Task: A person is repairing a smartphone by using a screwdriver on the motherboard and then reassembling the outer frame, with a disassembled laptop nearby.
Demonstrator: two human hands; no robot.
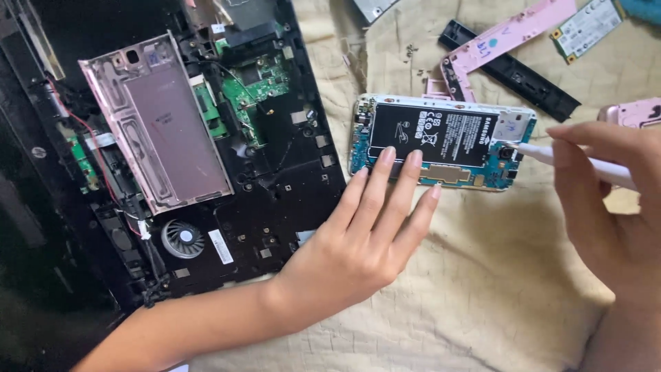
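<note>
Head view, only one. Phone [441, 141] lies back-off on beige cloth [482, 289], top centre, long side across the frame; black battery [430, 134] sits in its frame, blue board showing at both ends and along the near edge.

Left hand [365, 238] flat and spread, grip apart, holds nothing; fingertips [387, 157] press the near edge of phone and the battery's lower edge. Forearm runs in from bottom left over the laptop corner.

Right hand [609, 207] at right edge, grip clamped on white tool [571, 162]; tool tip touches phone's right end, at the small camera part beside the metal tray.

Laptop [206, 138] open-bottomed on the left, acts like a tray: green board [258, 86], round fan [182, 239], red wires, and a pink phone cover [158, 124] lying tilted on top of it.

Top right, on the cloth: pink frame [513, 34] crossing a black strip [513, 69], small green card [589, 27] near the corner, tiny screws [411, 49] loose by a fold, another pink piece [633, 111] just behind right hand.

Cloth is wrinkled, covers the whole right side; whether a desk lies beneath, cannot tell. Room not visible.
</note>
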